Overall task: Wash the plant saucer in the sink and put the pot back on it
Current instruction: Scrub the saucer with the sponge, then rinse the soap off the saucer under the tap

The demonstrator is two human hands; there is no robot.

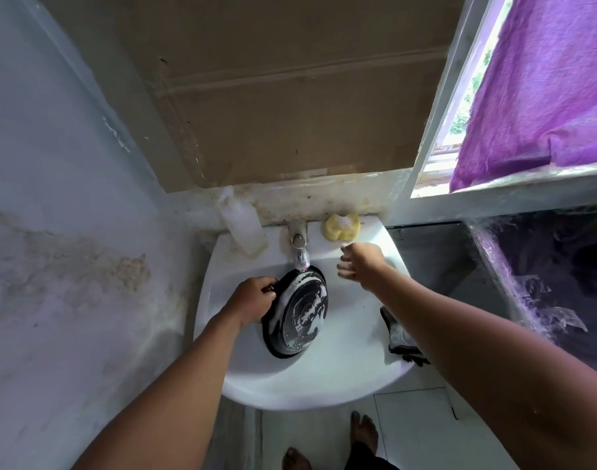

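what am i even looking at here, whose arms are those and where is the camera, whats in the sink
There is no machine here, just a person working with bare hands. The single picture comes from a wide-angle camera on their head, looking down, so both arms reach in from below and the edges look bent.

The white round ceramic sink is fixed to a pale wall. The left hand grips the rim of a black round plastic plant saucer, covered in soap foam, tilted under the metal tap. The right hand is open and holds nothing, just below a yellow foamy sponge on the sink's back ledge. A clear plastic bottle stands left of the tap, and a dark cloth lies on the right rim. No pot is in view.
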